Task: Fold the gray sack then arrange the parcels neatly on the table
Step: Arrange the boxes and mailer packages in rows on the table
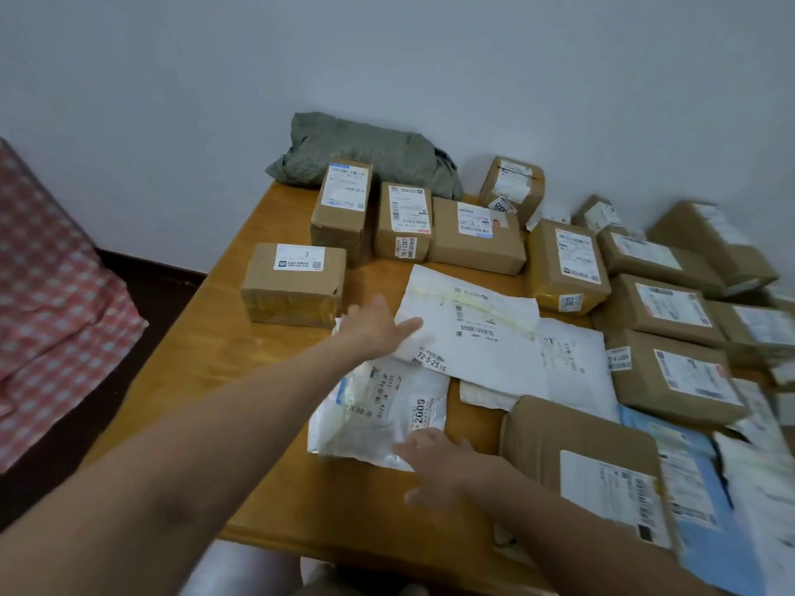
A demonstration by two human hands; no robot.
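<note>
**Parcel arrangement under way, sack already bundled**

The left hand (378, 326) lies with its fingers straight on the left edge of the large white mailer (469, 333), gripping nothing. The right hand (434, 462), just nearer than that mailer, presses straight fingers on the near corner of a small white bag (378, 410); whether its thumb is tucked under the bag cannot be told. The bag's far end meets the large white mailer's near edge.

Beyond the mailer stands a row of brown boxes (404, 221). Behind them, at the table's far corner, rests the gray sack (370, 154), bundled compactly against the wall (430, 58), so the folding step appears done. To the mailer's right, more boxes lie in rough rows. Nearer than it, a flat brown parcel (589, 458) overlaps a blue mailer (697, 488) among loose white packets, so the flat parcels seemingly remain to be squared up.

The wooden table (258, 423) shows bare to the mailer's left. Farther left lies a red checked cloth (51, 316) over a dark floor.
</note>
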